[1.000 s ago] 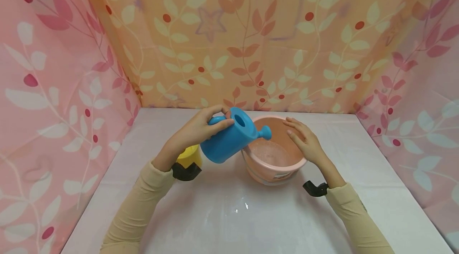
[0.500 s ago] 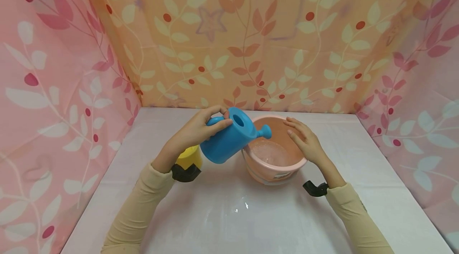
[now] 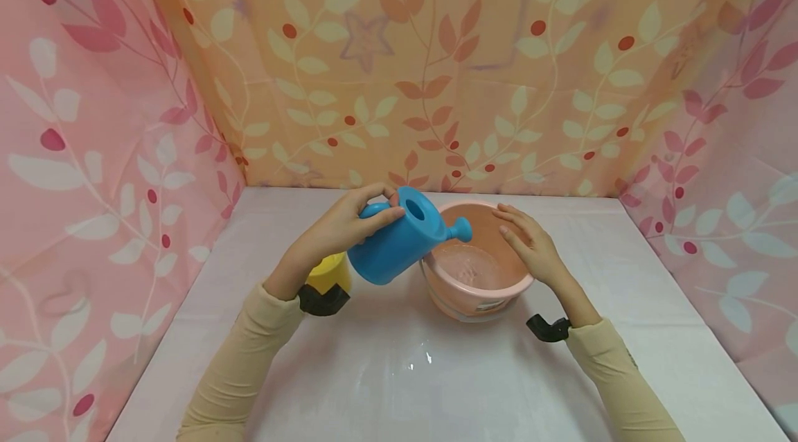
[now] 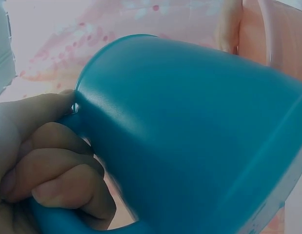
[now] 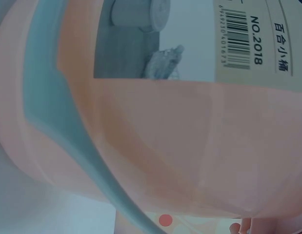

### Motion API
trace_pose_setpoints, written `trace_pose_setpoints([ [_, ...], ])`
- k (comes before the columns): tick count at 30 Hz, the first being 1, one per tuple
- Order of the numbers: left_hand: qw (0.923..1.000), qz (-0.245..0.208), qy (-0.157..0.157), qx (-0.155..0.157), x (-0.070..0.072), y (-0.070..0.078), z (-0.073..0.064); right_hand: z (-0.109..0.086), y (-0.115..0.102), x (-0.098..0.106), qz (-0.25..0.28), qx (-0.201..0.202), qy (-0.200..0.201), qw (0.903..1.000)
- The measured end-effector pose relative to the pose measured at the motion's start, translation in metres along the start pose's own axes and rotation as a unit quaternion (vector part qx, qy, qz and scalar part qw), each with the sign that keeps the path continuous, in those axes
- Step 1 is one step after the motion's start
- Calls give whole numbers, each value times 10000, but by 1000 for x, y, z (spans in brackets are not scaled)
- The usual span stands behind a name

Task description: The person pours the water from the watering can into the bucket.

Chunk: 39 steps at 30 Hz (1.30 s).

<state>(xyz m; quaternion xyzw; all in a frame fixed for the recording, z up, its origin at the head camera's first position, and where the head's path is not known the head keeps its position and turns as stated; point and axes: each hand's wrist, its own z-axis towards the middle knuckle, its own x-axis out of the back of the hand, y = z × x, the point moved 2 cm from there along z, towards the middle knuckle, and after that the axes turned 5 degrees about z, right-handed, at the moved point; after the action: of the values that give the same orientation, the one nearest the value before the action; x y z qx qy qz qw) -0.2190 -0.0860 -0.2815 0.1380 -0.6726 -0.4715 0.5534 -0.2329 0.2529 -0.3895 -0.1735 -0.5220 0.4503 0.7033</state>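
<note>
A blue watering can (image 3: 389, 248) is tilted to the right, its rose over the near-left rim of a pink bucket (image 3: 480, 296). My left hand (image 3: 339, 220) grips the can by its handle, fingers curled round it in the left wrist view, with the thumb against the can's body. Rippled water (image 3: 467, 267) lies at the bottom of the bucket. My right hand (image 3: 533, 248) rests at the bucket's right rim, its fingers extended. The right wrist view is filled by the bucket's outer wall, with a label (image 5: 258, 44) and a grey handle (image 5: 53, 97).
A yellow container (image 3: 330, 274) stands on the table behind the left wrist, partly hidden. Water drops (image 3: 428, 358) wet the pale tabletop (image 3: 424, 400) in front of the bucket. Patterned cloth walls (image 3: 368, 102) enclose the back and both sides.
The ripples on the water in the bucket have shifted. Both hands, the watering can and the bucket hold almost the same positions.
</note>
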Motion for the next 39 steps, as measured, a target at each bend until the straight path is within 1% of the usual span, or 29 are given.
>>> trace_pose_setpoints([
  [8,9998,92,20,-155,0,-2,1,-1,-3,0,-6,-36,0,10000],
  [19,9999,96,-4,-106,0,-2,1,0,-4,1,5,-68,-17,10000],
  [39,9997,119,-13,-217,0,1,2,-1,-2,1,56,-61,-10,10000],
])
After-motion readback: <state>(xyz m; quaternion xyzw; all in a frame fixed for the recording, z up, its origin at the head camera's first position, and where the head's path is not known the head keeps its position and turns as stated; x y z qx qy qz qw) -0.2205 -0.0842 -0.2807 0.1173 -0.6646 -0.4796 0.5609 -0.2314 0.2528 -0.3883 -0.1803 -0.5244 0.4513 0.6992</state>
